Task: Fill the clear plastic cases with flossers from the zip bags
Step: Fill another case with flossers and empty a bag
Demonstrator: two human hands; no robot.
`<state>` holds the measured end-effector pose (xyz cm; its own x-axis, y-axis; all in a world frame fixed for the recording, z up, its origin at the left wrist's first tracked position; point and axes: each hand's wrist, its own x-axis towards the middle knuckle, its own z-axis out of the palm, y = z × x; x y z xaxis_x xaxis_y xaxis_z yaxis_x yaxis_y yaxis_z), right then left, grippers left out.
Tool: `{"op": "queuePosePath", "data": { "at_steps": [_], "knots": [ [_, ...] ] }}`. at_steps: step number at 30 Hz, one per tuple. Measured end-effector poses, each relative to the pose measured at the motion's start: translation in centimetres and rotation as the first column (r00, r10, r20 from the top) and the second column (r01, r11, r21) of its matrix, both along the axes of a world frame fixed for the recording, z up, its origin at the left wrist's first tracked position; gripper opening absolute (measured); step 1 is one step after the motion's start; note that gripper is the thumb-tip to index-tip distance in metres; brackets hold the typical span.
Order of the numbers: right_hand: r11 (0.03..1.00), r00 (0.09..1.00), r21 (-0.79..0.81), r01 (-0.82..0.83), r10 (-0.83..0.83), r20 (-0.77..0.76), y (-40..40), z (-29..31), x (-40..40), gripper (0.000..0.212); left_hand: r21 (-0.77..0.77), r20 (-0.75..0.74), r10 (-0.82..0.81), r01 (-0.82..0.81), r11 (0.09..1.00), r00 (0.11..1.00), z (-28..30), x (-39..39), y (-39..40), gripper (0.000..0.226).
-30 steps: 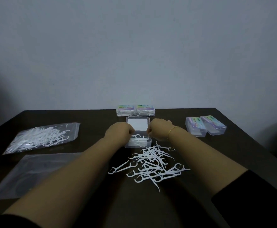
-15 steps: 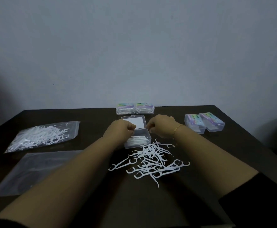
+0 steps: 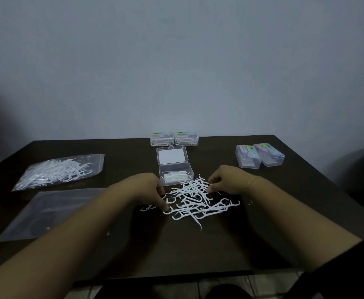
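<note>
An open clear case [image 3: 176,165] sits at table centre, its lid [image 3: 172,156] folded back and a few white flossers lying in its base. Just in front spreads a loose pile of flossers [image 3: 195,201]. My left hand [image 3: 149,188] is at the pile's left edge, its curled fingertips pinching a flosser there. At the pile's upper right edge my right hand [image 3: 226,180], a thin bracelet on its wrist, pinches flossers with its curled fingers. A zip bag full of flossers [image 3: 58,172] lies at the left.
An empty flat zip bag [image 3: 47,212] lies at the front left. Two closed, labelled cases [image 3: 174,138] stand behind the open one, and two more [image 3: 259,156] sit at the right. The dark table ends at a wall behind.
Both hands have left the open case and come back toward me onto the loose pile. The case's base and lid now show in full.
</note>
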<state>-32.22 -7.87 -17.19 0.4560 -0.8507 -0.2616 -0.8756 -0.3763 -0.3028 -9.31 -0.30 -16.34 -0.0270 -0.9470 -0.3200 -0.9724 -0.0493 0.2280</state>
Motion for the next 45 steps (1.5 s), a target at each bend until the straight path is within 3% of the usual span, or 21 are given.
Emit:
{"op": "queuePosePath", "data": {
  "at_steps": [2, 5, 11, 13, 15, 17, 19, 21, 24, 27, 35, 45],
  "knots": [
    [0.999, 1.0, -0.042, 0.008, -0.008, -0.002, 0.4, -0.2, -0.3, 0.026, -0.017, 0.018, -0.012, 0.012, 1.0, 1.0, -0.2, -0.3, 0.1, 0.039],
    [0.999, 0.999, -0.03, 0.034, -0.033, 0.035, 0.7, 0.0, -1.0, 0.019, -0.08, -0.046, 0.017, -0.021, 0.997, 0.999, -0.7, -0.6, 0.0, 0.013],
    [0.998, 0.996, 0.063, 0.003, -0.008, 0.086, 2.0, 0.8, -2.3, 0.018, -0.141, -0.161, 0.037, -0.06, 0.988, 0.986, -1.5, -2.1, 0.6, 0.012],
    [0.995, 0.993, 0.102, -0.015, 0.003, 0.115, 2.5, 0.9, -2.4, 0.022, -0.161, -0.175, 0.037, -0.065, 0.985, 0.984, -1.6, -2.7, 0.9, 0.022],
    [0.989, 0.995, 0.144, -0.028, 0.014, 0.102, 3.2, 1.1, -2.4, 0.043, -0.146, -0.171, 0.054, -0.08, 0.986, 0.984, -1.8, -3.4, 1.2, 0.048],
    [0.993, 0.999, 0.107, -0.041, 0.042, -0.008, 3.6, 1.1, -2.3, 0.068, -0.129, -0.131, 0.063, -0.08, 0.988, 0.989, -2.0, -4.1, 1.6, 0.07],
    [0.998, 0.994, 0.035, -0.058, 0.061, -0.092, 3.9, 0.9, -2.0, 0.075, -0.128, -0.038, 0.045, -0.049, 0.991, 0.998, -2.1, -4.8, 2.0, 0.077],
    [0.998, 0.995, -0.006, -0.064, 0.064, -0.082, 3.9, 0.6, -1.9, 0.063, -0.119, 0.011, 0.006, -0.004, 0.993, 1.0, -2.0, -5.2, 2.2, 0.067],
    [0.995, 0.995, -0.079, -0.063, 0.057, -0.077, 3.8, 0.4, -1.8, 0.036, -0.062, -0.027, -0.022, 0.021, 0.998, 0.999, -1.6, -5.0, 1.9, 0.058],
    [0.99, 0.994, -0.125, -0.065, 0.053, -0.097, 3.8, 0.3, -1.8, 0.024, -0.071, -0.037, -0.055, 0.053, 0.996, 0.998, -1.3, -4.4, 1.6, 0.041],
    [0.946, 0.98, -0.304, -0.116, 0.059, -0.191, 4.5, 0.5, -1.8, 0.028, -0.124, 0.141, -0.069, 0.087, 0.988, 0.988, -0.6, -2.9, 1.6, 0.022],
    [0.818, 0.917, -0.465, -0.339, 0.177, -0.357, 5.8, -0.2, -1.0, 0.03, -0.132, 0.376, -0.168, 0.232, 0.964, 0.911, -0.2, -3.0, 2.1, 0.01]
  ]
}}
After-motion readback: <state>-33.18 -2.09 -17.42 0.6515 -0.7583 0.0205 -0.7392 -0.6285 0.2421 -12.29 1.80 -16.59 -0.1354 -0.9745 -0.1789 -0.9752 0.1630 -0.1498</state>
